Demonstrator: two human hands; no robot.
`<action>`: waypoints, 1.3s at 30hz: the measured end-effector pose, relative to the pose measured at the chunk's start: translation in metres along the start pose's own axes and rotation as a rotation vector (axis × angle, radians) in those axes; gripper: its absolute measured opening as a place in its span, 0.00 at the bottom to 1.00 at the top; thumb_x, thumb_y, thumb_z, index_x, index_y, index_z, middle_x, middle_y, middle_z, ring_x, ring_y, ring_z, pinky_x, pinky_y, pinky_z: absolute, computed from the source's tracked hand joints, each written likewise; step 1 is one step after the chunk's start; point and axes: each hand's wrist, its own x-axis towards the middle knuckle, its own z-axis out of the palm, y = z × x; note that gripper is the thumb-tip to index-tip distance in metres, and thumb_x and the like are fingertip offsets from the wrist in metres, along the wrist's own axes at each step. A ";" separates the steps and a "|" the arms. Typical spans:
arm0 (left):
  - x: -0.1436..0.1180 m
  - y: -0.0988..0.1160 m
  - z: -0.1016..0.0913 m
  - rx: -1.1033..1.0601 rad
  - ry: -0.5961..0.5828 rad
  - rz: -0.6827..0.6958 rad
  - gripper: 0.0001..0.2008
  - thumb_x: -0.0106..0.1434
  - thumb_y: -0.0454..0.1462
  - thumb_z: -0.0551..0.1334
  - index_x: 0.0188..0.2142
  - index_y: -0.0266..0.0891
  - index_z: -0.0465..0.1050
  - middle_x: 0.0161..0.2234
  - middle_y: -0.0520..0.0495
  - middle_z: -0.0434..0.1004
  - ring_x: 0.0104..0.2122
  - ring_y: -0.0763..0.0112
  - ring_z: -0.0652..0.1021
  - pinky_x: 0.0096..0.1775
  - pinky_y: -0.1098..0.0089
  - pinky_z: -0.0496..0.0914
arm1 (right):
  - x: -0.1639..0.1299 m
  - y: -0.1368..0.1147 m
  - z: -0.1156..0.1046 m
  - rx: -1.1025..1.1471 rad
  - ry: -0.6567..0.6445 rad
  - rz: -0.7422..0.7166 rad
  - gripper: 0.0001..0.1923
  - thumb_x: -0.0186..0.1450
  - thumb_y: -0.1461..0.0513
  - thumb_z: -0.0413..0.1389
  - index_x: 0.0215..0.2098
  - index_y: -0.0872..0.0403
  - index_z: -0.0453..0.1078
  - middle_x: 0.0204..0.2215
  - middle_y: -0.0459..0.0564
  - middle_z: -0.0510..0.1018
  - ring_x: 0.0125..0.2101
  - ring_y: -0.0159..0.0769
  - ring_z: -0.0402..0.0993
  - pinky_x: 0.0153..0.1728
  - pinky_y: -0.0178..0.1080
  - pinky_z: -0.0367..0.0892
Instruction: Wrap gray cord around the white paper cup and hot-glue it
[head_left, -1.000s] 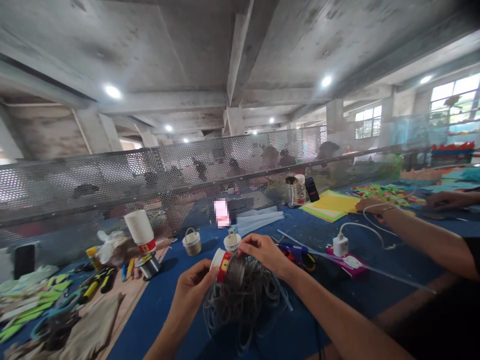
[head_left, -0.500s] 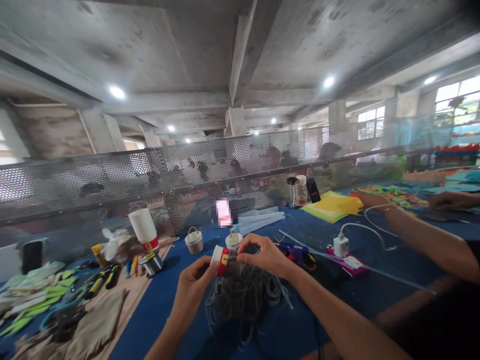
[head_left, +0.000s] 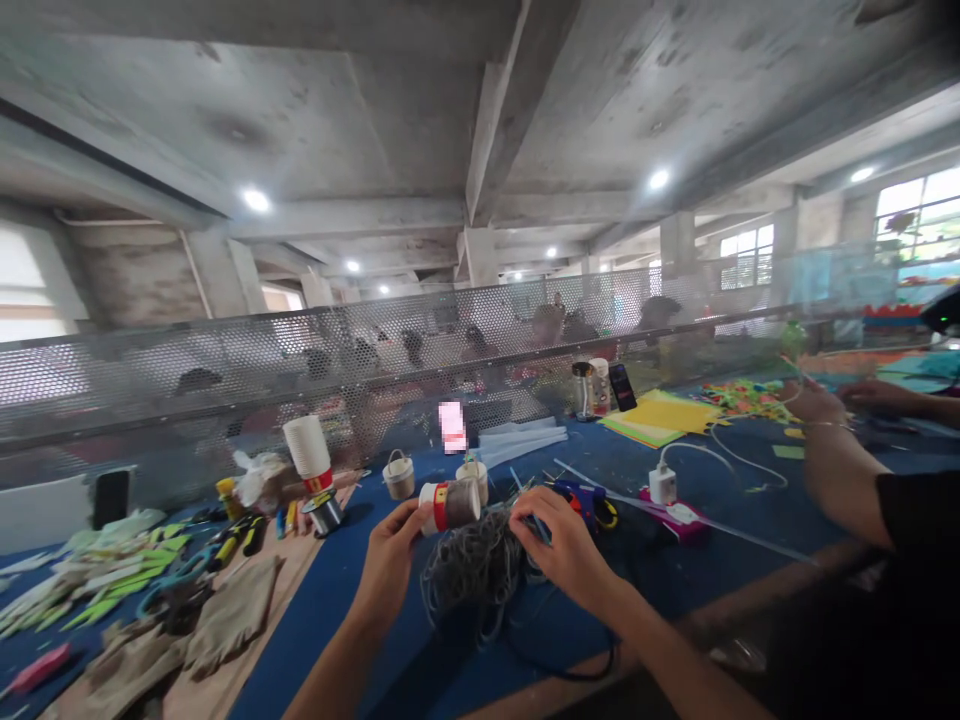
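Observation:
My left hand (head_left: 391, 556) holds a small paper cup (head_left: 448, 504) lying sideways, white with a red band, partly wrapped in grey cord. Below it, a tangled heap of grey cord (head_left: 474, 572) lies on the blue table (head_left: 360, 600). My right hand (head_left: 564, 545) rests on the right side of the heap, fingers pinching at the cord, a little apart from the cup. Two small cord-wrapped baskets (head_left: 399, 476) stand just behind the cup.
A blue glue gun (head_left: 583, 497), a white plug (head_left: 663, 485) and a pink power strip (head_left: 675, 508) lie to the right. A cup stack (head_left: 307, 452), pliers and green cutouts (head_left: 112, 580) sit left. Another person's arm (head_left: 840, 460) reaches in at right. A perforated metal screen (head_left: 225, 370) runs behind.
My right hand left the cup's mouth and dropped to the cord heap at the right. The cup stays in my left hand. The view has tilted and shifted.

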 end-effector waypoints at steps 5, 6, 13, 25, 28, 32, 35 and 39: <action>-0.020 -0.010 -0.007 -0.090 0.047 -0.003 0.14 0.48 0.42 0.73 0.31 0.36 0.78 0.29 0.48 0.80 0.28 0.70 0.76 0.34 0.71 0.70 | -0.049 0.006 -0.004 -0.101 0.043 0.053 0.06 0.67 0.64 0.52 0.33 0.51 0.69 0.33 0.50 0.74 0.36 0.38 0.71 0.42 0.40 0.65; -0.024 -0.012 -0.007 -0.107 0.049 -0.005 0.14 0.47 0.42 0.73 0.31 0.36 0.78 0.29 0.48 0.80 0.28 0.70 0.76 0.34 0.71 0.71 | -0.055 0.008 -0.004 -0.086 0.048 0.066 0.07 0.68 0.63 0.51 0.33 0.51 0.69 0.31 0.50 0.74 0.35 0.38 0.71 0.40 0.40 0.65; -0.039 -0.017 -0.007 -0.161 0.025 -0.043 0.15 0.48 0.42 0.73 0.33 0.36 0.79 0.32 0.46 0.82 0.31 0.67 0.78 0.36 0.71 0.72 | -0.061 0.018 -0.012 0.181 0.060 0.371 0.13 0.67 0.53 0.52 0.32 0.52 0.70 0.25 0.48 0.75 0.27 0.37 0.72 0.31 0.37 0.67; -0.040 -0.023 -0.008 -0.147 0.005 -0.069 0.13 0.49 0.41 0.73 0.32 0.37 0.78 0.32 0.47 0.82 0.32 0.69 0.78 0.37 0.72 0.73 | -0.065 0.022 -0.012 0.232 0.033 0.453 0.15 0.66 0.51 0.52 0.32 0.53 0.71 0.23 0.46 0.74 0.26 0.36 0.72 0.30 0.36 0.66; -0.041 -0.022 -0.004 -0.123 -0.023 -0.087 0.13 0.50 0.41 0.73 0.33 0.35 0.79 0.31 0.47 0.81 0.30 0.70 0.78 0.35 0.74 0.72 | -0.063 0.023 -0.010 0.186 0.058 0.415 0.13 0.67 0.53 0.52 0.34 0.53 0.71 0.27 0.48 0.76 0.29 0.37 0.73 0.33 0.37 0.68; -0.037 -0.013 0.006 -0.082 -0.078 -0.096 0.13 0.50 0.40 0.73 0.33 0.34 0.80 0.29 0.47 0.81 0.27 0.73 0.77 0.31 0.76 0.71 | -0.040 0.019 -0.003 0.122 0.076 0.256 0.10 0.67 0.57 0.52 0.42 0.52 0.72 0.36 0.51 0.76 0.35 0.39 0.74 0.39 0.38 0.70; -0.029 -0.005 0.013 -0.042 -0.111 -0.075 0.11 0.51 0.40 0.72 0.31 0.34 0.80 0.28 0.49 0.80 0.25 0.75 0.76 0.31 0.77 0.70 | -0.009 0.014 0.005 0.109 0.069 0.149 0.16 0.67 0.62 0.51 0.53 0.50 0.68 0.46 0.54 0.74 0.42 0.39 0.73 0.47 0.42 0.68; -0.013 0.001 0.020 -0.035 -0.134 -0.078 0.12 0.50 0.40 0.72 0.31 0.35 0.80 0.28 0.49 0.80 0.25 0.74 0.77 0.31 0.76 0.70 | 0.027 0.017 0.018 0.138 0.061 0.078 0.17 0.66 0.66 0.51 0.52 0.51 0.69 0.47 0.54 0.73 0.46 0.39 0.71 0.51 0.43 0.66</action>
